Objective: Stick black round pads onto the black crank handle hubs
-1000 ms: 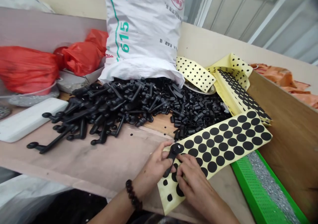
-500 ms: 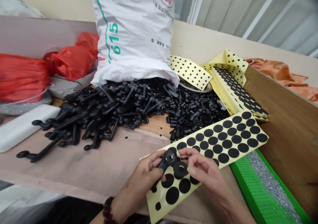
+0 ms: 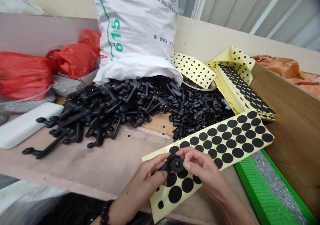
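Observation:
My left hand [image 3: 150,175] grips a black crank-like part [image 3: 165,166] by its arm, its round end turned up. On that round end lies a black ring-shaped pad [image 3: 177,164] with a small hole, and my right hand [image 3: 201,166] pinches the pad's right edge. Beneath both hands is a yellow sheet [image 3: 156,211] of black round stickers. Beyond them spreads a pile of black crank parts [image 3: 100,108], with small black cylindrical pieces [image 3: 197,108] to its right.
A white sack [image 3: 137,28] stands behind the pile. Red bags [image 3: 25,73] and a white block [image 3: 28,125] are at left. More sticker sheets [image 3: 245,88], a green basket [image 3: 265,188] of metal bits and a wooden board [image 3: 287,131] are at right.
The ring-shaped pad has moved left from beside the crank part onto its round end, my right hand moving with it. The whole view has shifted slightly.

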Demonstrator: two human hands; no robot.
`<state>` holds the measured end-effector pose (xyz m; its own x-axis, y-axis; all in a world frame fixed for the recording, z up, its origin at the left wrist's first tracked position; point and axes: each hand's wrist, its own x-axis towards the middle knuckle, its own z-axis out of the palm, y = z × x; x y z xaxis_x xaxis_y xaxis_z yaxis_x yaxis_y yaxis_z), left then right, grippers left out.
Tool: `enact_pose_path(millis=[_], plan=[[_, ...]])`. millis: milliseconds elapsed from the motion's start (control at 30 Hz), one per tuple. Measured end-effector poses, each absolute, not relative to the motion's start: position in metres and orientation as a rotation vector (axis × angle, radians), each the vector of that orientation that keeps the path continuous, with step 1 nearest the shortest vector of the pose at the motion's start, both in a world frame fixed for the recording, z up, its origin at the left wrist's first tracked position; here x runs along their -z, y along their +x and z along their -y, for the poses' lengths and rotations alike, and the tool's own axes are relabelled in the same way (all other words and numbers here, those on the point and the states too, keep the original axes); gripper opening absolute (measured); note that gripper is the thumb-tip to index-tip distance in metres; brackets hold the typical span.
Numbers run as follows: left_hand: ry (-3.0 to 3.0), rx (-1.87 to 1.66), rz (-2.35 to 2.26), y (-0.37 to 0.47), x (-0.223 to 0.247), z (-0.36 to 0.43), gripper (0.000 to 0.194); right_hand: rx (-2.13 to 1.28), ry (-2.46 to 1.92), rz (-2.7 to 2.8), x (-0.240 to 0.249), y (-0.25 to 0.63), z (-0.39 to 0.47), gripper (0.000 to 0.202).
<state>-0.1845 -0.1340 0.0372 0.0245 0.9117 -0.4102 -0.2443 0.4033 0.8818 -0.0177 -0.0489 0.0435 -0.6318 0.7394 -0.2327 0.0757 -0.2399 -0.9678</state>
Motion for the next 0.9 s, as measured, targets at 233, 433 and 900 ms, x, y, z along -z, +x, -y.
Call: enact_pose_path(millis=[233, 433, 900], plan=[[0.809, -1.036, -1.193, -0.186, -0.034, 0.135, 0.048, -1.953, -0.964, 1.560, -0.044, -0.018, 0.047, 0.015], [0.770, -1.049, -1.183, -0.186, -0.026, 0.136, 0.054, -2.015, -0.915, 1.498, -0.040, -0.016, 0.048, 0.016], [1.098, -0.983, -1.377, -0.184, -0.028, 0.140, 0.044, -1.953, -0.857, 1.626, -0.040, -0.013, 0.057, 0.016]])
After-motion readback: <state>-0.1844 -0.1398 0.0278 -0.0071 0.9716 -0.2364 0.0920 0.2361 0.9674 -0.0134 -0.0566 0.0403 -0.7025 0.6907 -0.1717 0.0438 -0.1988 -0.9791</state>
